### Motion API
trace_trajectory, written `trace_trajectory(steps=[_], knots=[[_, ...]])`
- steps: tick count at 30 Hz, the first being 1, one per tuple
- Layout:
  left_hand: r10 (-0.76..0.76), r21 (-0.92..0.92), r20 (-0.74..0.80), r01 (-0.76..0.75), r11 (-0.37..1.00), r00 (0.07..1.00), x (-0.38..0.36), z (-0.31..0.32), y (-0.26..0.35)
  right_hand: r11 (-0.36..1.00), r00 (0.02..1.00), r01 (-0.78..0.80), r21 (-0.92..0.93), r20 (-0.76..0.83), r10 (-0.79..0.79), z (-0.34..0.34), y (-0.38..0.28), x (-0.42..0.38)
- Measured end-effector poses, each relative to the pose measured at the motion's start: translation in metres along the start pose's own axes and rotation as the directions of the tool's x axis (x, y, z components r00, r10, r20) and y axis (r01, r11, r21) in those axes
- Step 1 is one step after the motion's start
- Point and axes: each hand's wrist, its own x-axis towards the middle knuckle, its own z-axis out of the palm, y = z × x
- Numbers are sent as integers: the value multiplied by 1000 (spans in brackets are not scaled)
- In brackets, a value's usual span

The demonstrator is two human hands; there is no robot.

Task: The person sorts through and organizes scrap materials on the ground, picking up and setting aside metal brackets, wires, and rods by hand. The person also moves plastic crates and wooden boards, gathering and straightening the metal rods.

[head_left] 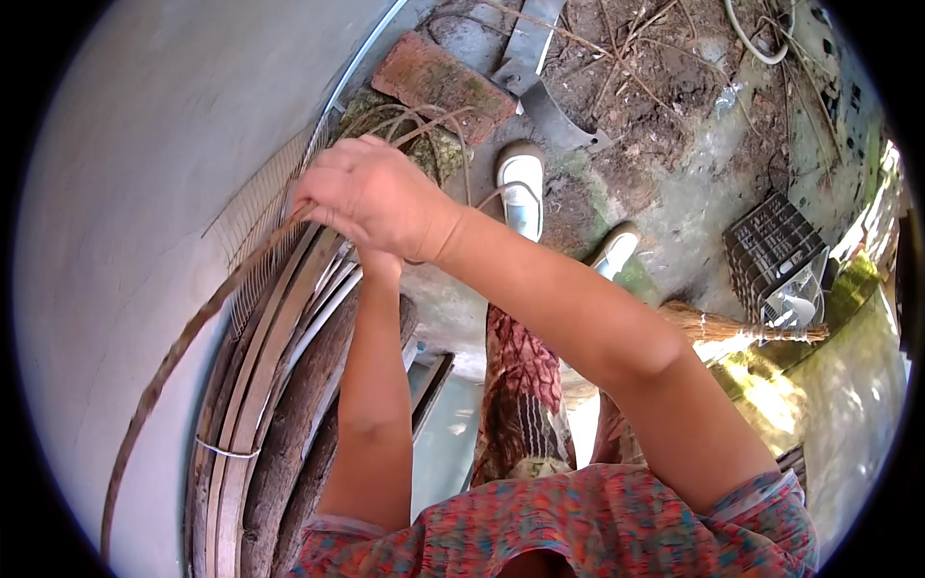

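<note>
A long, thin brown vine (188,332) bends from the hands down along the wall to the lower left. My right hand (381,197) reaches across to the left and is closed round the vine, which comes out beside its fingers. Beneath it is my left hand (382,264), at the end of a raised forearm; its fingers are hidden by the right hand. Thin curved vine ends (424,118) loop out past the hands, over a mossy stone (436,157). A wire rack (252,217) leans against the wall right behind the hands.
Wooden planks (252,385) tied together stand along the pale wall (145,193). A red brick (438,82) and a bent metal strip (556,116) lie ahead. My white shoes (520,183) are on the dirty concrete. To the right are a dark plastic crate (776,246) and a straw broom (727,326).
</note>
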Motion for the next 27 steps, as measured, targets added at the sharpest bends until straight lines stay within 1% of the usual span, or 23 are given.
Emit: trace_trajectory(steps=[1, 6, 8, 9, 10, 11, 12, 13, 15, 17, 18, 20, 21, 22, 24, 26, 27], knots=[[-17, -34, 10, 18, 999, 1000, 3, 6, 4, 999, 998, 34, 0, -43, -34, -2, -6, 2], [-82, -208, 93, 100, 973, 992, 21, 41, 18, 997, 993, 68, -20, -93, -69, -8, -23, 19], [-66, -283, 142, 104, 953, 988, 47, 55, 12, 998, 996, 63, -30, -65, -65, -13, -30, 25], [-22, -307, 189, 81, 948, 982, 67, 56, 1, 997, 992, 76, 9, -98, -75, -12, -35, 28], [6, -353, 148, 47, 934, 989, 82, 62, -7, 998, 993, 68, 4, -92, -67, -14, -42, 32], [32, -396, 106, 13, 918, 994, 95, 69, -15, 999, 998, 54, 2, -28, -54, -16, -48, 35], [25, -399, 110, 21, 917, 994, 112, 70, -24, 999, 999, 43, -1, 34, -43, -16, -53, 36], [22, -302, 56, -4, 953, 998, 123, 71, -26, 998, 998, 63, 32, -15, -62, -11, -54, 35], [31, -194, -1, -30, 981, 1000, 132, 71, -28, 996, 998, 63, 58, -22, -62, -4, -49, 35], [-14, -192, -208, -26, 981, 978, 115, 89, -13, 994, 997, 66, 90, -42, -62, 0, -40, 33], [-8, -181, -213, -31, 983, 977, 112, 85, -11, 994, 998, 60, 88, -30, -57, 2, -31, 31], [-60, -133, -132, 43, 990, 989, 106, 75, -9, 994, 998, 55, 95, -30, -52, 6, -12, 28], [-81, -135, -42, 75, 988, 996, 92, 76, -6, 994, 999, 6, 113, -35, -2, 7, -1, 24], [-80, -124, -48, 73, 990, 996, 83, 74, -7, 990, 998, -44, 131, -37, 49, 7, 5, 22], [-107, 132, 110, 92, 987, 988, 72, 73, -9, 984, 997, -44, 171, -54, 54, 6, 14, 18], [-110, 148, 80, 97, 984, 991, 67, 79, -15, 978, 997, -46, 204, -56, 58, 6, 19, 17], [-127, 70, 50, 124, 990, 991, 66, 83, -22, 979, 998, -24, 203, -57, 36, 4, 19, 17]])
